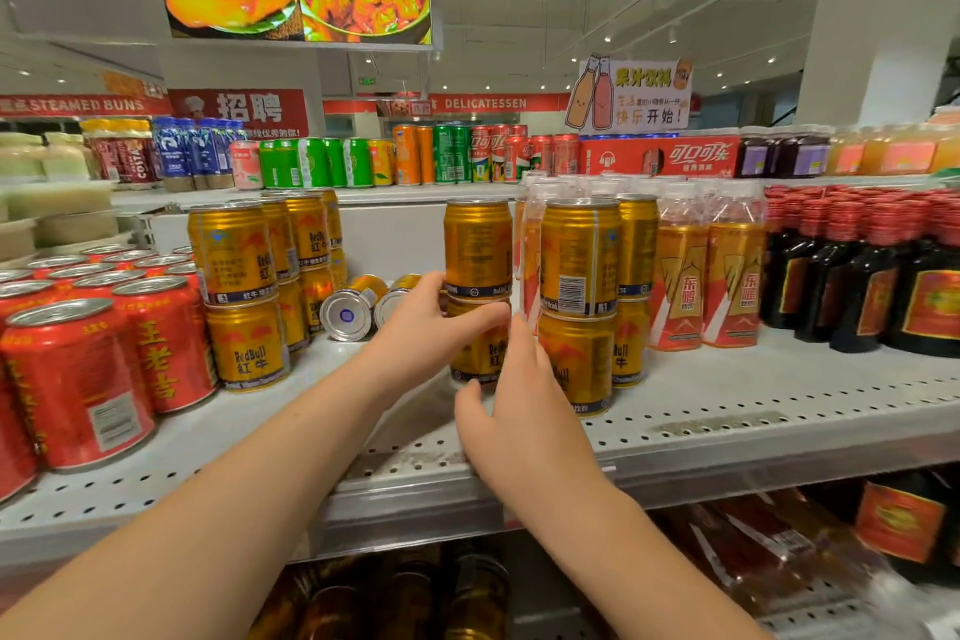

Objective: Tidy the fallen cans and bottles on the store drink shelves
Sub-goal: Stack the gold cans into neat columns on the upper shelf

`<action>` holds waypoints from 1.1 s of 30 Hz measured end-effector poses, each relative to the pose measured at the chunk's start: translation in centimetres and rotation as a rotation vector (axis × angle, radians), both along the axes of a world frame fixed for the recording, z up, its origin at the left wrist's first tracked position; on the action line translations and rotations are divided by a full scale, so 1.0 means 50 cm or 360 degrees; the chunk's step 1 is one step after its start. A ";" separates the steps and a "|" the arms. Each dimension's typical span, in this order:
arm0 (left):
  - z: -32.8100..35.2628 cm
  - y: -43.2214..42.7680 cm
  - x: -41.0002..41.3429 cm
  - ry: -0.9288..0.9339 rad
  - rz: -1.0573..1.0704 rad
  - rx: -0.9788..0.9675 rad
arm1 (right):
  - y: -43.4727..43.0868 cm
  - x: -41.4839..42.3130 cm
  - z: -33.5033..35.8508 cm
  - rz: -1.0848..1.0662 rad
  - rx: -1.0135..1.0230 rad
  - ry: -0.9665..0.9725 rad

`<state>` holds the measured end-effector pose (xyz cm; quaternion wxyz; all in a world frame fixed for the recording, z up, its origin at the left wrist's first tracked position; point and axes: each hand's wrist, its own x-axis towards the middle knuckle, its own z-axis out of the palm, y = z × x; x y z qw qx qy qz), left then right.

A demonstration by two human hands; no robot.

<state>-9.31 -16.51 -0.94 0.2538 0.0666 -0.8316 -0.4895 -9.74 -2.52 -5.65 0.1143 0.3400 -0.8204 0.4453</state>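
Shelf [727, 411], centre: two gold cans stacked, upper can [478, 247] upon lower can [475, 356]. Left hand [431, 322] curled round the lower can near its top rim; right hand [519, 405] straight-fingered against its right side, gripping nothing. Just left, behind the left hand: two fallen cans [353, 309] lay on their sides.

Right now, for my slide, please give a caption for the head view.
Left hand grips, right hand touches a stack of two gold cans on the shelf; two fallen cans lie behind.
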 end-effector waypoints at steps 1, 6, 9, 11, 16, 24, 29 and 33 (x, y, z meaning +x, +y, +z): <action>0.000 0.008 -0.005 0.0007 -0.0005 0.0006 | 0.002 0.001 0.002 0.0010 0.0001 -0.0005; -0.004 0.018 -0.012 -0.0021 -0.0045 0.0077 | 0.017 0.029 -0.006 0.0013 -0.0026 0.0181; -0.005 0.000 -0.001 -0.0099 -0.0135 0.0136 | 0.009 0.061 -0.014 0.0162 -0.0055 0.0299; 0.002 -0.033 0.011 -0.0056 -0.0102 0.0100 | -0.012 0.064 -0.005 0.0265 -0.0117 0.0259; 0.031 -0.141 0.025 0.0085 0.0619 -0.0751 | -0.107 0.030 0.043 0.0345 -0.0083 0.0172; -0.013 -0.211 -0.035 -0.0712 0.0652 -0.1595 | -0.288 -0.062 0.102 0.0013 0.0374 0.0264; -0.020 -0.213 -0.042 -0.0621 0.0840 -0.1507 | -0.353 -0.122 0.130 -0.0134 0.0488 0.0374; -0.023 -0.217 -0.023 -0.0729 0.0841 -0.1663 | -0.365 -0.149 0.130 -0.0131 0.0699 0.0229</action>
